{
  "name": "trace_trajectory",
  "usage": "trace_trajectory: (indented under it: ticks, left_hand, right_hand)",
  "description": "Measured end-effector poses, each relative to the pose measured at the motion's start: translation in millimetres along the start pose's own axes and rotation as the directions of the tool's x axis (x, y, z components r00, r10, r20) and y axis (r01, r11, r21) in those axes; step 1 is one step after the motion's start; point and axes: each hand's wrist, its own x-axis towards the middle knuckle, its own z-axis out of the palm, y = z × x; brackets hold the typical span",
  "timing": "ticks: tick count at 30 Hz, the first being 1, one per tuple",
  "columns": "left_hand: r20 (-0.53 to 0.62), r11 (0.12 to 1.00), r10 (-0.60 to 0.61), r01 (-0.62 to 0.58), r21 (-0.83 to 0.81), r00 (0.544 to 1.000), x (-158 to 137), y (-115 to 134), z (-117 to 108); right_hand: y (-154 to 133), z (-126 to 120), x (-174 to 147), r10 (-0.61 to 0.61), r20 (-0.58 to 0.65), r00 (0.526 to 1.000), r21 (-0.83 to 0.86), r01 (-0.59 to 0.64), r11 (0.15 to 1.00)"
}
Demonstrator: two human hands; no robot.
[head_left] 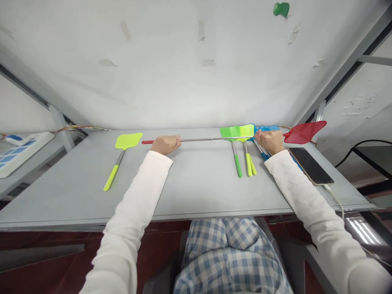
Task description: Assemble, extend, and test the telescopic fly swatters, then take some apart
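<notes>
A red fly swatter (304, 132) with a thin extended metal rod is stretched level between my two hands. My left hand (166, 144) is closed round its red handle end, whose tip sticks out to the left. My right hand (270, 141) is closed on the rod near the red mesh head, which points right. Under and beside my right hand lie a green fly swatter (238, 165), yellow-green fly swatters (248, 163) and blue fly swatters (269, 128), partly covered by the hand. Another yellow-green fly swatter (128, 140) lies apart, left of my left hand.
A black-screened phone (310, 165) with a white cable lies at the right of the grey table (196, 192). The white wall (171, 90) rises behind the table. Metal frame posts stand at both sides, and a white-and-blue object (21, 151) sits at far left.
</notes>
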Motion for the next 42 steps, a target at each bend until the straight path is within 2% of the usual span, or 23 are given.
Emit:
trace_trajectory:
  ticks: [3, 6, 9, 12, 14, 16, 21, 26, 29, 33, 36, 39, 42]
  left_hand:
    - [0.049, 0.996, -0.088, 0.088, -0.005, 0.995, -3, 0, 0]
    - [0.042, 0.985, -0.17, 0.17, -0.005, 0.985, -2, 8, -1]
    - [-0.005, 0.968, -0.249, 0.249, -0.023, 0.968, -1, 10, -1]
    - [-0.058, 0.944, -0.329, 0.328, -0.027, 0.943, -3, 5, 0]
    - [-0.103, 0.922, -0.388, 0.388, -0.02, 0.916, -5, -1, 0]
    - [-0.15, 0.895, -0.443, 0.446, -0.02, 0.884, -7, -8, 0]
    - [-0.209, 0.843, -0.536, 0.534, -0.068, 0.818, -11, -16, 0]
    - [-0.191, 0.795, -0.605, 0.6, -0.088, 0.773, -10, -15, -1]
    - [-0.149, 0.768, -0.639, 0.637, -0.072, 0.754, -9, -13, -2]
    - [-0.054, 0.768, -0.641, 0.64, -0.036, 0.766, -8, -11, -4]
    - [0.024, 0.772, -0.635, 0.634, 0.053, 0.772, -4, -4, -7]
    - [0.088, 0.797, -0.604, 0.598, 0.085, 0.792, 5, 16, -8]
    - [0.121, 0.838, -0.543, 0.544, 0.023, 0.831, 15, 48, -6]
  right_hand:
    - [-3, 5, -2, -0.041, 0.023, 0.999, 0.023, 0.04, 0.999]
    - [-7, 6, -2, -0.08, -0.016, 0.997, 0.05, 0.081, 0.996]
    - [-5, 3, -1, -0.017, -0.176, 0.984, 0.014, 0.02, 1.0]
    - [5, -2, 1, 0.063, -0.357, 0.932, -0.037, -0.082, 0.996]
    - [11, -3, 1, 0.087, -0.409, 0.908, -0.041, -0.114, 0.993]
    - [15, -2, 2, 0.096, -0.404, 0.91, -0.032, -0.119, 0.992]
    - [11, 7, 0, 0.059, -0.301, 0.952, 0.007, -0.06, 0.998]
    - [0, 12, 0, 0.005, -0.291, 0.957, 0.008, -0.003, 1.0]
    - [-1, 13, 1, 0.015, -0.285, 0.958, 0.027, -0.008, 1.0]
    - [3, 9, 3, 0.003, -0.214, 0.977, 0.073, 0.013, 0.997]
    - [4, 1, 4, -0.009, -0.214, 0.977, 0.087, 0.029, 0.996]
    - [-6, -10, 4, -0.005, -0.222, 0.975, 0.092, 0.026, 0.995]
    - [-27, -18, 4, -0.048, -0.168, 0.985, 0.108, 0.067, 0.992]
